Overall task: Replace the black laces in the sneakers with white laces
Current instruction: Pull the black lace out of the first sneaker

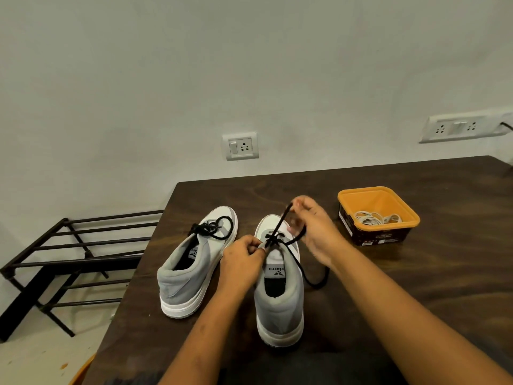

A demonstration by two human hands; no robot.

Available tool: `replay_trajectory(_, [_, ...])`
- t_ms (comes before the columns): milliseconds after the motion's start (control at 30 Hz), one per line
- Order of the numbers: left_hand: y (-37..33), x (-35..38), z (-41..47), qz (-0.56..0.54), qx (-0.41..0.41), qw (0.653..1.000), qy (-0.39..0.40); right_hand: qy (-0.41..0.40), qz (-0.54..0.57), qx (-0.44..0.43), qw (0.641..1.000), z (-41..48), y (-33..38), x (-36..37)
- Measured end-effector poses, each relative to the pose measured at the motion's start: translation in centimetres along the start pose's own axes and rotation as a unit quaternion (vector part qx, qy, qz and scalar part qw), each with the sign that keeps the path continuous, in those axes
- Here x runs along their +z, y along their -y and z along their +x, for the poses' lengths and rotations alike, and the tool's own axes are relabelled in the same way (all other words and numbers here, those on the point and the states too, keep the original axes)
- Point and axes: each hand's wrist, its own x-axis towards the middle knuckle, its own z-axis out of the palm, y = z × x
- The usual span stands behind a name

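Nearest, one sneaker [279, 307] is standing on the dark table [416, 287], heel toward the viewer. The left hand [243, 255] is pinching its black lace [281, 221] at the tongue; the right hand [313, 226] is pinching a raised strand. The other sneaker [191, 268] is sitting beside it, still laced. Farther right, white laces [376, 218] are lying in an orange tub [361, 194].
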Motion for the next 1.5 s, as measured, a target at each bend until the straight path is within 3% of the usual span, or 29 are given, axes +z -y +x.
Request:
replay_trajectory(67, [-0.1,0.0,0.0,0.004,-0.002,1.0,0.006,0.0,0.175,0.041,0.984,-0.2,0.9,-0.1])
replay_trajectory(100, [-0.1,-0.1,0.0,0.007,-0.001,1.0,0.007,0.011,0.177,0.046,0.983,-0.4,1.3,-0.1])
replay_trajectory(133, [-0.2,-0.1,0.0,0.008,-0.002,1.0,0.009,0.022,0.115,0.036,0.992,-0.4,1.4,-0.1])
replay_trajectory(200, [-0.3,-0.1,0.0,0.003,-0.005,1.0,0.012,0.051,-0.16,-0.033,0.985,-0.3,0.8,-0.2])
replay_trajectory(267, [-0.4,-0.1,-0.1,0.003,-0.006,1.0,0.012,0.103,-0.413,-0.108,0.899,-0.1,0.1,-0.5])
replay_trajectory(367, [-0.3,-0.1,-0.1,0.011,-0.006,1.0,0.006,0.183,-0.601,-0.12,0.768,-0.4,-0.4,-0.2])
replay_trajectory(500, [-0.3,-0.1,-0.1,0.008,-0.008,1.0,0.007,0.112,-0.709,-0.206,0.666,-0.9,-0.2,0.7])
replay_trajectory(600, [-0.5,-0.2,-0.2,0.009,-0.006,1.0,0.011,0.099,-0.735,-0.23,0.631,-0.9,-0.5,0.9])
replay_trajectory(667, [-0.4,-0.2,-0.1,0.01,-0.008,1.0,0.009,0.088,-0.725,-0.224,0.646,-0.6,-0.8,0.6])
replay_trajectory(700, [-0.4,-0.2,-0.1,0.009,-0.01,1.0,0.008,0.08,-0.702,-0.202,0.678,-0.4,-0.8,0.2])
replay_trajectory(733, [-0.4,-0.2,0.0,0.007,-0.013,1.0,0.008,0.079,-0.666,-0.167,0.723,0.0,-0.8,-0.2])
replay_trajectory(800, [-0.3,-0.2,0.0,0.004,-0.017,1.0,0.011,0.067,-0.514,-0.108,0.848,0.3,-0.6,-0.8])
replay_trajectory(867, [-0.4,-0.2,0.0,0.006,-0.021,1.0,0.015,0.031,-0.252,-0.043,0.966,0.0,-0.6,-0.7])
replay_trajectory(900, [-0.4,-0.2,0.1,0.005,-0.023,1.0,0.016,0.02,-0.104,-0.001,0.994,-0.3,-0.4,-0.5])
replay_trajectory(967, [-0.4,-0.2,0.1,0.001,-0.023,1.0,0.018,0.021,0.077,0.046,0.996,-0.7,0.0,0.1])
replay_trajectory(1000, [-0.4,-0.2,0.0,0.0,-0.023,1.0,0.019,0.023,0.069,0.049,0.996,-0.5,0.0,0.1])
replay_trajectory(1067, [-0.4,-0.2,0.0,0.001,-0.017,1.0,0.021,0.047,-0.146,-0.012,0.988,-0.2,-0.1,0.1])
replay_trajectory(1167, [-0.4,-0.2,0.0,0.017,-0.009,1.0,0.018,0.127,-0.479,-0.141,0.857,-0.2,-0.1,0.1])
replay_trajectory(1267, [-0.3,-0.3,0.0,0.018,-0.01,1.0,0.016,0.174,-0.66,-0.143,0.717,-0.6,-0.6,0.9])
replay_trajectory(1333, [-0.2,-0.2,0.0,0.016,-0.012,1.0,0.017,0.154,-0.716,-0.149,0.664,-0.7,-1.0,1.3])
replay_trajectory(1400, [-0.2,-0.2,0.0,0.01,-0.014,1.0,0.017,0.151,-0.689,-0.155,0.691,-0.5,-1.0,1.0])
replay_trajectory(1500, [0.0,-0.3,0.2,0.0,-0.024,1.0,0.016,0.141,-0.556,-0.141,0.807,0.2,-0.7,-0.3])
